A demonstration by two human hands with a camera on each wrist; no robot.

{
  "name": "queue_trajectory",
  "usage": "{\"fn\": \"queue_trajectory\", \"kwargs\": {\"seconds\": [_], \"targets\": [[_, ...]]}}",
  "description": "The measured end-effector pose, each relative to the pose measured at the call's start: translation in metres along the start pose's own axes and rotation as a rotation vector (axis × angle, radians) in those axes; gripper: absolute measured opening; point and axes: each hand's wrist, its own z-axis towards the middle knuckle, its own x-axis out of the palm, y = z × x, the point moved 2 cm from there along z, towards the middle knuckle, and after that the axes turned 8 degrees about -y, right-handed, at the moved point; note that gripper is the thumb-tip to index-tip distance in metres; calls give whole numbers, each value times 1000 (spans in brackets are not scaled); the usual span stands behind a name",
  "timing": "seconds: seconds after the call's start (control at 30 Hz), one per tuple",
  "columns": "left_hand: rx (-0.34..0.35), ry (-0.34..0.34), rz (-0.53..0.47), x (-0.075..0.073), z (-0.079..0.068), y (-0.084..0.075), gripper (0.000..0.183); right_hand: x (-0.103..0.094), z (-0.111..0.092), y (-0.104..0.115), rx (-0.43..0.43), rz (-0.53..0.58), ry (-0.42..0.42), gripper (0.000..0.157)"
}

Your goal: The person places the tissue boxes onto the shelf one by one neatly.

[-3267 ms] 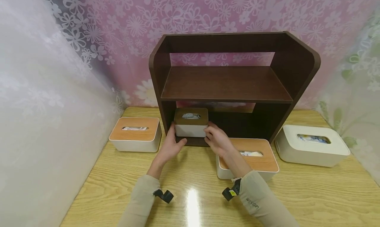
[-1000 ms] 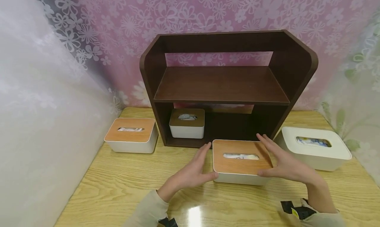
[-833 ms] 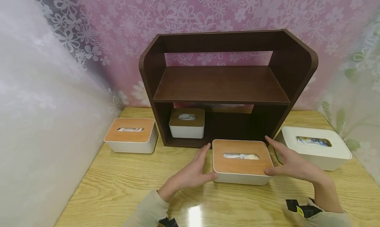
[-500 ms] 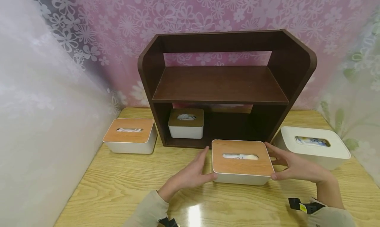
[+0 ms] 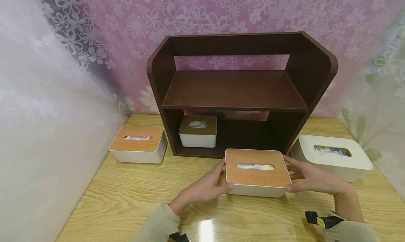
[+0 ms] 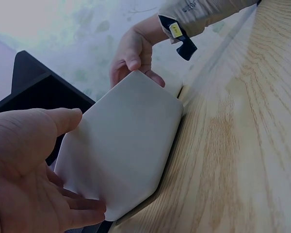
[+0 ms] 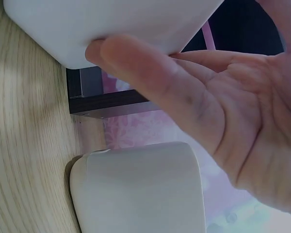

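A tissue box (image 5: 257, 191) with a wood-look orange lid and white sides sits on the table in front of the shelf. My left hand (image 5: 202, 189) is at its left end, fingers stretched along that side and thumb near the front corner. At the opposite end is my right hand (image 5: 316, 178), its thumb at the front corner and its forefinger reaching to the back corner. The left wrist view shows the white end of the box between thumb and fingers. In the right wrist view, the right fingertips (image 7: 94, 51) touch the white side.
Behind stands a dark brown two-level shelf (image 5: 234, 89), with a small brown-lidded tissue box (image 5: 198, 131) at the left of its lower level. Another orange-lidded tissue box (image 5: 139, 143) is left of the shelf. An all-white tissue box (image 5: 335, 161) stands close behind my right hand.
Both hands have left the small brown-lidded box in the shelf and come to the front orange-lidded box. My right hand has slid from over its lid to its right end.
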Motion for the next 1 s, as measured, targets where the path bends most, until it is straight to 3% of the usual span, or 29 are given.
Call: {"fn": "queue_trajectory", "kwargs": {"seconds": [0.4, 0.63, 0.83, 1.0], "targets": [[12, -31, -69, 1, -1, -4, 91, 4, 3, 12, 6, -97, -37, 111], [51, -48, -79, 0, -1, -5, 91, 11, 5, 22, 34, -157, -93, 118], [68, -61, -150, 1, 0, -3, 91, 13, 7, 26, 37, -168, -167, 120], [50, -76, -173, 1, 2, 1, 90, 14, 9, 28, 47, -224, -204, 122]]}}
